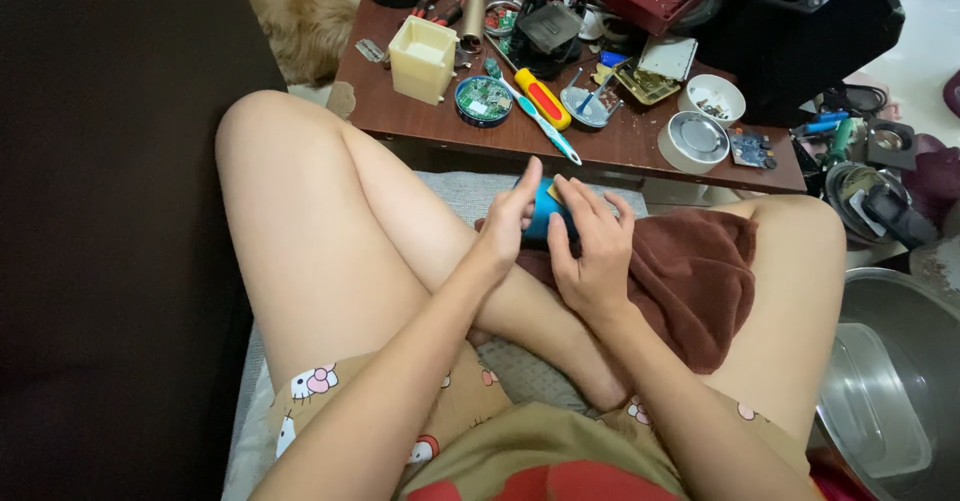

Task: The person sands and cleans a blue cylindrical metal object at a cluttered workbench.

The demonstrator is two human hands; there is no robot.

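Both hands meet over the person's crossed legs, just in front of the near edge of the low wooden bench (620, 146). The left hand (510, 223) and the right hand (592, 246) hold a small blue object (546, 211) between them; it sits above a brown towel (690, 271) that drapes over the right leg. The left hand's fingers (528, 183) are stretched nearly straight and press against the object's left side. The right hand's fingers (590, 201) curl over its top and right side, closed on it. Most of the blue object is hidden by the hands, so its shape cannot be told; a small yellowish patch shows at its upper edge.

On the bench, near its front edge, lie a screwdriver with a yellow and red handle (541, 98) and, just beside it, a light blue toothbrush (548, 131). To their left stands a round tin holding a green circuit board (483, 99), and further left a cream plastic box (423, 57). Toward the right end of the bench are a white roll of tape (695, 141) and a small white bowl (716, 98). A metal basin (895, 381) sits on the floor by the right knee.
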